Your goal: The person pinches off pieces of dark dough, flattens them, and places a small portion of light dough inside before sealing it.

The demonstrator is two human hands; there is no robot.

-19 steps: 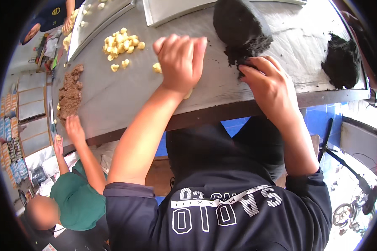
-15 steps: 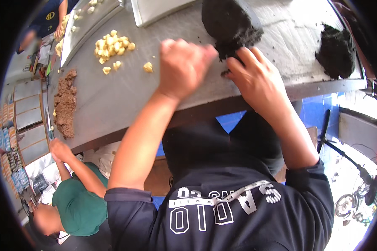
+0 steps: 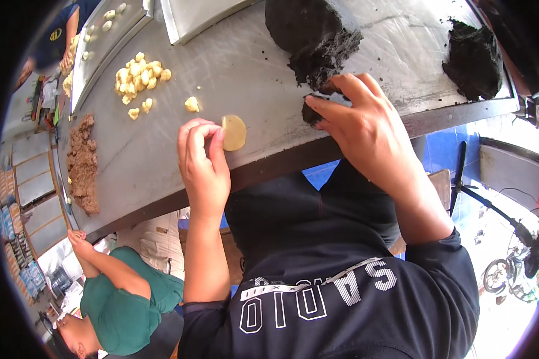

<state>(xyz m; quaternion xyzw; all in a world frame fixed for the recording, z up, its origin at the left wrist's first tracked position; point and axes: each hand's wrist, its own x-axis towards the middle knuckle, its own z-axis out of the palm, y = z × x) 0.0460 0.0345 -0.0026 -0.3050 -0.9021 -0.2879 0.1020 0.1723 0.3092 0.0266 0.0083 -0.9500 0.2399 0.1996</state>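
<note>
Above the table's near edge, my left hand [image 3: 202, 158] pinches the rim of a thin, flat, round yellow dough disc [image 3: 236, 134] between thumb and fingers. My right hand [image 3: 371, 122] is closed around a small piece of black dough [image 3: 309, 113], gripped by thumb and fingertips. Just beyond it stands a big black dough lump [image 3: 305, 27], its near side torn and crumbly. A single yellow dough ball [image 3: 191, 104] lies past my left hand, and a pile of yellow dough balls [image 3: 136, 79] sits farther left.
A brown crumbly mass [image 3: 82, 164] lies at the metal table's [image 3: 257, 128] left end; another black lump [image 3: 473, 63] sits at the right. Trays [image 3: 111, 51] stand at the far left. A person in green [image 3: 123, 305] is at lower left, another in dark clothing [image 3: 51, 36] at upper left.
My left hand has drawn back and left from the big black lump, and the yellow disc now shows in its fingers. A small black dough piece shows in my right hand.
</note>
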